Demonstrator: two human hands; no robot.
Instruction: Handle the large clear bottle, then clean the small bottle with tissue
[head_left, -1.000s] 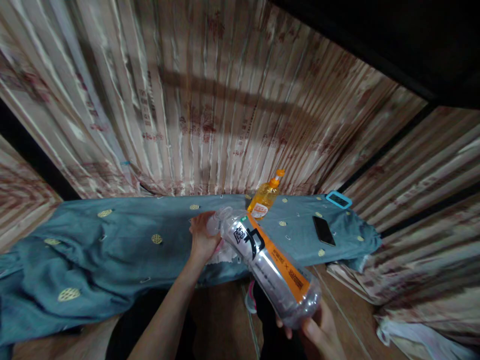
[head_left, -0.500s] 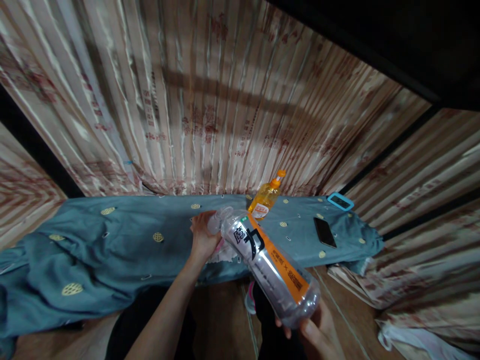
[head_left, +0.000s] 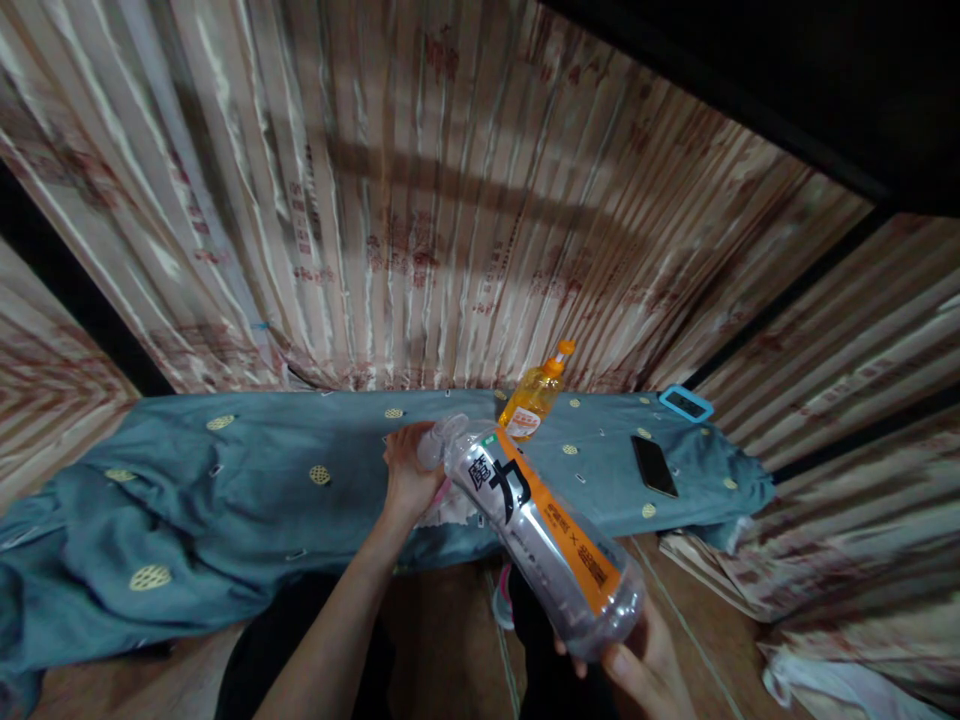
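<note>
A large clear plastic bottle [head_left: 544, 535] with a silver and orange label lies tilted across the middle of the view, its neck up and to the left. My right hand [head_left: 637, 660] is closed around its base at the lower right. Near the bottle's neck, my left hand [head_left: 412, 470] is closed on a small clear plastic piece [head_left: 436, 445]. Whether that piece touches the bottle's mouth I cannot tell. Just behind the neck, on the blue-green cloth, stands an orange pump bottle [head_left: 531, 400] of yellow liquid.
A patterned blue-green cloth [head_left: 262, 480] covers the long surface ahead. Some white and pink paper [head_left: 454, 508] lies by my left hand. A black phone [head_left: 654, 465] and a blue-framed device [head_left: 686, 403] rest at right. Pleated curtains [head_left: 420, 200] hang behind.
The view has shifted very slightly, so things appear a little further right. Both hands keep their hold, and the bottle stays in nearly the same pose.
</note>
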